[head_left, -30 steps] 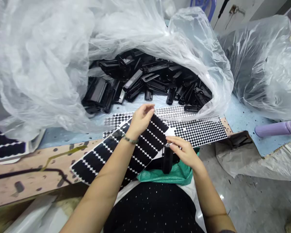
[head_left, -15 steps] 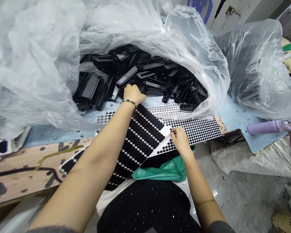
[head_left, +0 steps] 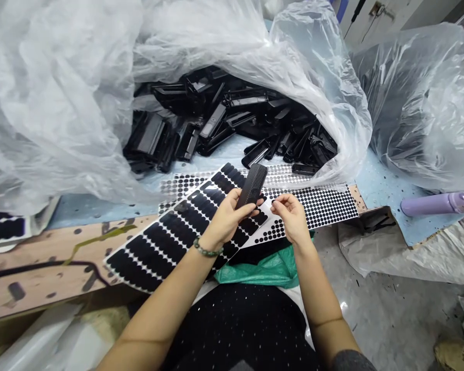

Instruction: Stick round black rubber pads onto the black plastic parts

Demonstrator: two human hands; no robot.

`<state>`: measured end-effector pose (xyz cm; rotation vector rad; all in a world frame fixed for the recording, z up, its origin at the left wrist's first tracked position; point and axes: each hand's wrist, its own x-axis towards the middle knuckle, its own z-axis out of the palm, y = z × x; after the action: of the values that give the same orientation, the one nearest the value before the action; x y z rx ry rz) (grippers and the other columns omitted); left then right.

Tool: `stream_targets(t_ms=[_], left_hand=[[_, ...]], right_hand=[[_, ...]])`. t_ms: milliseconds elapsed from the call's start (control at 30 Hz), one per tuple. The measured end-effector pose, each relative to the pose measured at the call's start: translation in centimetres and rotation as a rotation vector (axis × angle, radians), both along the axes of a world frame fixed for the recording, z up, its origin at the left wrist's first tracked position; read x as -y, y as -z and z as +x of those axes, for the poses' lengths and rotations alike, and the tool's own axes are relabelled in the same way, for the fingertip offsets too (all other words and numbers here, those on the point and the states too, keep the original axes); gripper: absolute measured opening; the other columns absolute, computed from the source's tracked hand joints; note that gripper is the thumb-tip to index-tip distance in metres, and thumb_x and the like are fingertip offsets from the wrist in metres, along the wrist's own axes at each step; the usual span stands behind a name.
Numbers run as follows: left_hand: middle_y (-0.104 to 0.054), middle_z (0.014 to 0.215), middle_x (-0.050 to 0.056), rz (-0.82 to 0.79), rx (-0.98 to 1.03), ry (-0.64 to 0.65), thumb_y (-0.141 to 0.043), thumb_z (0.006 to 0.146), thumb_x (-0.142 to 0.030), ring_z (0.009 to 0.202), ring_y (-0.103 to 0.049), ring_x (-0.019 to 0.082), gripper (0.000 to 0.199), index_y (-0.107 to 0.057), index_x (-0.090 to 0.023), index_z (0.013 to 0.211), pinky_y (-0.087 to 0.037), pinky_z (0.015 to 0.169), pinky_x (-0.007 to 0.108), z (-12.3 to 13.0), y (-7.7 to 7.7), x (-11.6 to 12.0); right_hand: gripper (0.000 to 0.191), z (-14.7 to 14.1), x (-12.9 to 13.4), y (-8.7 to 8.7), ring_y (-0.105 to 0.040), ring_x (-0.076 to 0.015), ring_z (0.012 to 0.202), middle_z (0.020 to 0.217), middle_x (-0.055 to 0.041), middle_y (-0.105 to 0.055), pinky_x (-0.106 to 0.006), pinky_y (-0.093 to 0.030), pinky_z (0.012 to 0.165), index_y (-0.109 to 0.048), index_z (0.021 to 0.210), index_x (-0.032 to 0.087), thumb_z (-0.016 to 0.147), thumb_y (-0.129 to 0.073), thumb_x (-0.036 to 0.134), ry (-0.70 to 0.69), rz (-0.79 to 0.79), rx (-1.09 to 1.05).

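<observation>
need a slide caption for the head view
Left hand holds a black part above a black-patterned sheet; right hand pinches a small dark piece.

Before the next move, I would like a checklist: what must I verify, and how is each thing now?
1. Left hand holds the black part: ok.
2. Right hand holds something in its pinch: cannot tell, too small.
3. Sheet of small dots fully uncovered: not ok, sheet of larger patches overlaps it.
4. Plastic bag open, with loose parts showing: ok.
5. Purple bottle apart from both hands: ok.
</observation>
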<state>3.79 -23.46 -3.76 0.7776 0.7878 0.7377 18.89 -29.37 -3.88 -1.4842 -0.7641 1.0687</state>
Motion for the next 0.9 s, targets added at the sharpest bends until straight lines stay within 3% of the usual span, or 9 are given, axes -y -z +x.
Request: stream_targets(t_ms=[100, 200, 367, 467, 567, 667, 733, 833, 900], left_hand=[[-0.067, 0.098, 0.003, 0.12, -0.023, -0.01, -0.078, 0.069, -0.028, 0.097, -0.067, 0.021, 0.04, -0.055, -0.02, 0.1, -0.055, 0.079, 0.031, -0.1, 0.6, 1.4], [-0.064, 0.106, 0.003, 0.215, -0.056, -0.027, -0.076, 0.071, -0.03, 0.098, -0.063, 0.02, 0.046, -0.056, -0.022, 0.111, -0.054, 0.083, 0.032, -0.1, 0.9, 1.8], [-0.061, 0.115, 0.005, 0.306, -0.087, -0.008, -0.07, 0.077, -0.036, 0.105, -0.059, 0.022, 0.047, -0.054, -0.023, 0.119, -0.052, 0.09, 0.036, 0.0, 1.1, 2.2], [-0.062, 0.117, 0.005, 0.392, -0.148, -0.013, -0.067, 0.08, -0.035, 0.111, -0.058, 0.022, 0.045, -0.053, -0.023, 0.121, -0.046, 0.101, 0.039, -0.1, 1.1, 2.4], [-0.063, 0.116, 0.004, 0.436, -0.188, -0.01, -0.067, 0.079, -0.033, 0.11, -0.059, 0.022, 0.044, -0.054, -0.024, 0.12, -0.045, 0.102, 0.038, -0.4, 1.1, 2.3], [-0.066, 0.11, 0.004, 0.363, -0.146, -0.024, -0.071, 0.076, -0.032, 0.104, -0.062, 0.021, 0.042, -0.056, -0.024, 0.115, -0.048, 0.096, 0.035, -0.6, 1.2, 1.8], [-0.067, 0.11, 0.004, 0.235, -0.087, -0.063, -0.071, 0.076, -0.032, 0.101, -0.064, 0.019, 0.04, -0.056, -0.024, 0.113, -0.051, 0.089, 0.032, -0.5, 1.6, 1.0], [-0.068, 0.107, 0.004, 0.026, -0.026, -0.122, -0.064, 0.08, -0.033, 0.096, -0.067, 0.017, 0.03, -0.055, -0.024, 0.108, -0.053, 0.078, 0.027, 0.2, 2.7, -0.4], [-0.07, 0.1, 0.004, -0.071, -0.012, -0.141, -0.06, 0.082, -0.031, 0.093, -0.068, 0.016, 0.023, -0.055, -0.023, 0.103, -0.054, 0.078, 0.027, 0.7, 3.5, -1.2]], right_hand=[[0.016, -1.4, -0.3, -1.3, -0.059, -0.0133, 0.074, 0.087, -0.0005, -0.061, -0.031, -0.054, 0.074, -0.06, 0.074, 0.022, 0.072, -0.068, 0.036, -0.002, 0.1, -0.07], [0.014, -2.2, -0.6, -2.0, -0.059, -0.0159, 0.084, 0.098, -0.0035, -0.057, -0.03, -0.054, 0.072, -0.064, 0.071, 0.022, 0.071, -0.07, 0.035, 0.024, 0.157, 0.069], [0.009, -2.6, -0.4, -2.5, -0.057, -0.0172, 0.088, 0.094, -0.0039, -0.055, -0.029, -0.054, 0.071, -0.065, 0.071, 0.022, 0.075, -0.065, 0.03, 0.01, 0.15, 0.278], [0.009, -2.8, -0.3, -2.3, -0.057, -0.0161, 0.085, 0.092, -0.0033, -0.054, -0.028, -0.053, 0.069, -0.062, 0.07, 0.022, 0.076, -0.063, 0.028, 0.009, 0.129, 0.317], [0.013, -2.4, -0.5, -1.6, -0.056, -0.0143, 0.081, 0.091, -0.0018, -0.053, -0.026, -0.053, 0.067, -0.057, 0.072, 0.022, 0.075, -0.067, 0.03, 0.016, 0.102, 0.318], [0.026, -1.3, -1.0, -0.2, -0.054, -0.0118, 0.073, 0.099, -0.0015, -0.054, -0.026, -0.052, 0.064, -0.055, 0.089, 0.023, 0.072, -0.071, 0.035, 0.041, 0.035, 0.337], [0.027, -0.6, -1.4, 0.8, -0.056, -0.0128, 0.074, 0.107, -0.0044, -0.055, -0.03, -0.054, 0.07, -0.056, 0.097, 0.023, 0.075, -0.07, 0.033, 0.05, -0.008, 0.449], [0.014, -0.3, -1.9, 2.0, -0.059, -0.021, 0.094, 0.114, -0.0101, -0.055, -0.04, -0.051, 0.089, -0.061, 0.09, 0.021, 0.078, -0.067, 0.022, -0.024, -0.061, 0.704], [0.008, -0.6, -1.9, 2.4, -0.058, -0.0256, 0.104, 0.114, -0.012, -0.057, -0.044, -0.048, 0.095, -0.061, 0.081, 0.02, 0.078, -0.064, 0.015, -0.1, -0.086, 0.812]])
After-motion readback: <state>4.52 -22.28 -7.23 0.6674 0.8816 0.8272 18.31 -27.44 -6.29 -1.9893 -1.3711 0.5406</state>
